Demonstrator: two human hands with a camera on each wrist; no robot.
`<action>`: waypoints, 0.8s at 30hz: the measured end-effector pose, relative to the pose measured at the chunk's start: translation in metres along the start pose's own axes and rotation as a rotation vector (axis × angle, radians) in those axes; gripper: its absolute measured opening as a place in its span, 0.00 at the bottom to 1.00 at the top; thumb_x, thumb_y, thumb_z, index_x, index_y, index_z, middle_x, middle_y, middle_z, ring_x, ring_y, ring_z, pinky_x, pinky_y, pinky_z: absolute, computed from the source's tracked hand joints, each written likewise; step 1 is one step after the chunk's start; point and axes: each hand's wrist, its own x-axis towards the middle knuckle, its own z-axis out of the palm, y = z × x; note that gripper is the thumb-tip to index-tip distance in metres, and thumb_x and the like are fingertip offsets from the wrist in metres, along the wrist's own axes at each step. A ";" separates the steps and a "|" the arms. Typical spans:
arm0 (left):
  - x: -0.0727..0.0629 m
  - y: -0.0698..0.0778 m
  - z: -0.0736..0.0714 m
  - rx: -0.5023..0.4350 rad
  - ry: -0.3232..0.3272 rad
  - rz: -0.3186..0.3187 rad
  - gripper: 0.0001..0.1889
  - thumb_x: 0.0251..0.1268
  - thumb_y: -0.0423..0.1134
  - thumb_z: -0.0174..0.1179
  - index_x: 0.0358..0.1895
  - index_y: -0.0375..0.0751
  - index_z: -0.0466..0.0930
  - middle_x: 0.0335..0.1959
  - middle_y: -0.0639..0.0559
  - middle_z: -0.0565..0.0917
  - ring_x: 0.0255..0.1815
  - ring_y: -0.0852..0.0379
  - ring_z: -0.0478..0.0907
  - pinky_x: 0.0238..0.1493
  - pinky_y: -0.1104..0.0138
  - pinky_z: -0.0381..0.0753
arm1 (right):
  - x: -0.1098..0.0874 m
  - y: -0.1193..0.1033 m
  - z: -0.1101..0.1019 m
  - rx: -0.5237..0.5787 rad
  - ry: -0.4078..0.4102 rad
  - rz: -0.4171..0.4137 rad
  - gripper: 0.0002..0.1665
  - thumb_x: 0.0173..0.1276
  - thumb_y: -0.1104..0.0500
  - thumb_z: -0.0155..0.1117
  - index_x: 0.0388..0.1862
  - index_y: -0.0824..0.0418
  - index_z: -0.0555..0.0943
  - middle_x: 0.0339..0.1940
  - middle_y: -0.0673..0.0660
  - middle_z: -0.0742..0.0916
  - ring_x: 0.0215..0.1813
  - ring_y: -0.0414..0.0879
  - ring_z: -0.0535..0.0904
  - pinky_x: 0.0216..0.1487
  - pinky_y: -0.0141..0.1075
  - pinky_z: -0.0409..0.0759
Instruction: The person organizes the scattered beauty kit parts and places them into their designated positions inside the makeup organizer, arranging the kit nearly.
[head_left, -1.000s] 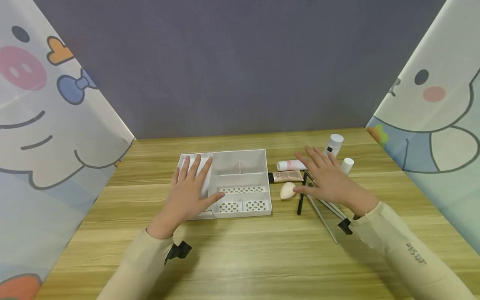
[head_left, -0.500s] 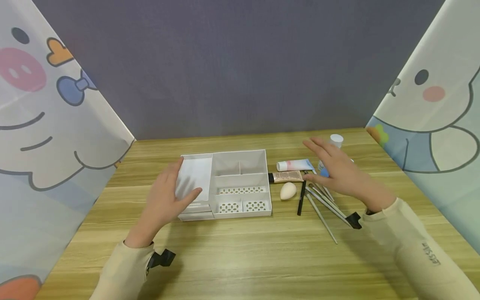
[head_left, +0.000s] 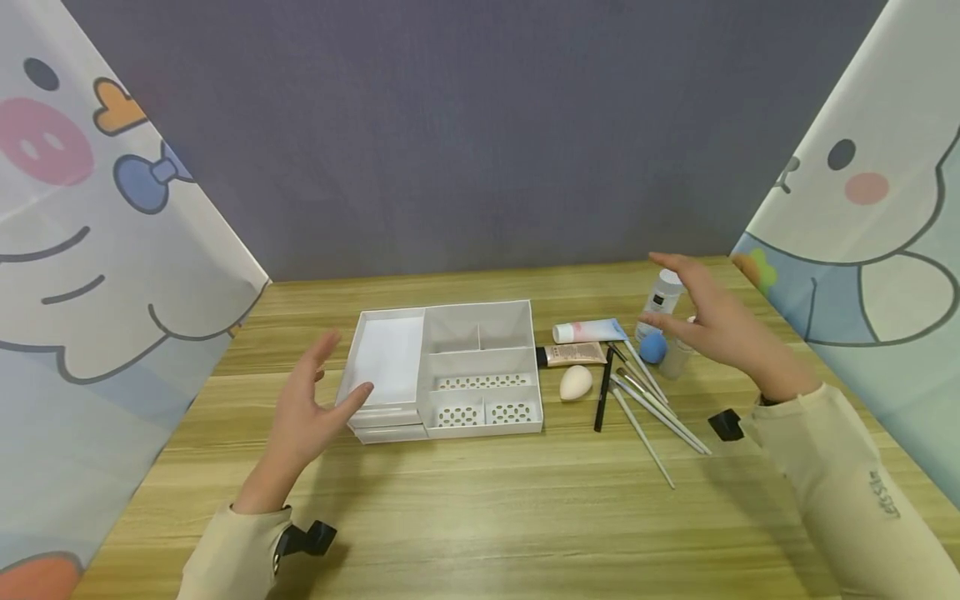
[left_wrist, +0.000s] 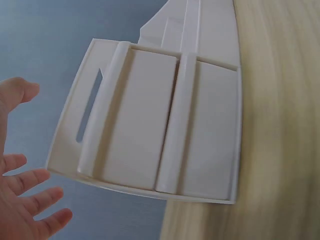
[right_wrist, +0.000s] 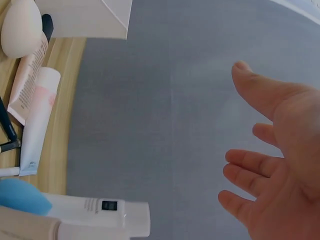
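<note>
My left hand (head_left: 303, 408) hovers off the left front corner of a white drawer organizer (head_left: 480, 359), fingers spread and holding nothing. In the left wrist view two drawer fronts (left_wrist: 140, 117) face that hand. Over the right end of the table my right hand (head_left: 712, 325) is held up, thumb apart from the fingers, with nothing in it. It partly covers a small bottle (head_left: 677, 360). Beside it stand a white-capped clear bottle (head_left: 656, 307) and a blue makeup sponge (head_left: 653, 347). Several makeup brushes (head_left: 651, 398) lie fanned out below.
Right of the organizer lie a white-and-blue tube (head_left: 592, 331), a beige tube (head_left: 573, 354) with a black cap, a cream egg-shaped sponge (head_left: 576, 382) and a black pencil (head_left: 603, 396). A dark grey panel (head_left: 480, 142) rises behind the wooden table (head_left: 480, 508).
My left hand has moved left and toward me, off the organizer's left tray. The right hand has drawn away rightward, uncovering the brushes, blue sponge and bottles. The objects stay in place.
</note>
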 end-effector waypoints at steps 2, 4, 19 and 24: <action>-0.003 -0.004 0.000 -0.030 0.011 -0.021 0.39 0.57 0.31 0.70 0.72 0.30 0.62 0.67 0.35 0.72 0.67 0.39 0.68 0.60 0.60 0.69 | 0.002 0.005 -0.001 0.034 0.032 -0.001 0.47 0.69 0.62 0.69 0.78 0.67 0.53 0.74 0.73 0.61 0.72 0.72 0.57 0.60 0.68 0.64; -0.006 -0.007 0.000 -0.057 0.018 -0.040 0.38 0.58 0.31 0.70 0.72 0.31 0.62 0.67 0.36 0.72 0.67 0.41 0.69 0.59 0.69 0.68 | 0.004 0.011 -0.002 0.058 0.080 -0.017 0.45 0.67 0.65 0.69 0.76 0.71 0.56 0.72 0.75 0.64 0.72 0.72 0.57 0.66 0.68 0.58; -0.019 -0.018 0.004 -0.231 0.014 -0.134 0.36 0.64 0.27 0.65 0.74 0.33 0.59 0.65 0.43 0.71 0.63 0.58 0.71 0.57 0.76 0.71 | 0.018 0.064 -0.007 0.176 0.148 0.199 0.40 0.73 0.61 0.63 0.74 0.75 0.56 0.65 0.77 0.69 0.67 0.72 0.63 0.65 0.66 0.61; -0.019 -0.021 0.005 -0.236 0.017 -0.155 0.33 0.63 0.28 0.66 0.71 0.31 0.62 0.64 0.38 0.73 0.59 0.59 0.74 0.53 0.78 0.73 | 0.022 0.075 -0.009 0.194 0.059 0.321 0.45 0.74 0.52 0.62 0.76 0.74 0.53 0.67 0.76 0.67 0.69 0.70 0.62 0.66 0.64 0.62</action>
